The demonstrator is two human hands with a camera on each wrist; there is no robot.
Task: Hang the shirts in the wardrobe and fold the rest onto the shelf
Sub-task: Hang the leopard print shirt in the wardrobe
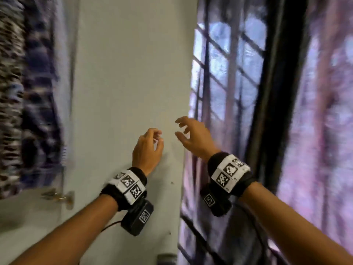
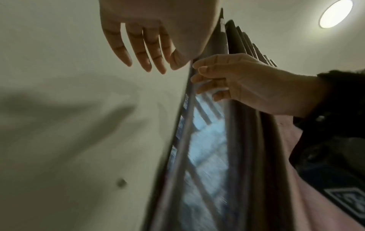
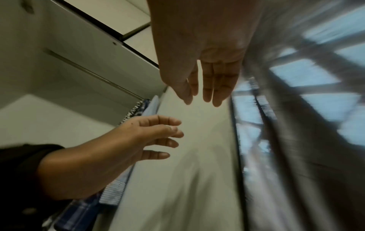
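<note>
Both hands are raised in front of the white wardrobe door (image 1: 124,88), which serves as the reference landmark. The left hand (image 1: 148,150) hovers over the door face with its fingers loosely curled and nothing in its grip. The right hand (image 1: 193,136) is at the door's right edge, fingers spread and relaxed, also holding nothing; whether it touches the sheer curtain (image 1: 229,92) just beyond that edge cannot be determined.

The hanging shirts (image 1: 23,92) are to the left of the door, inside the wardrobe, below the rail (image 3: 92,73). Their long axis runs vertically.

The left hand is judged the nearer one to the shirts. No unfolded garment or shelf load is visible in either grip, so the next garment must be fetched from outside these views.
</note>
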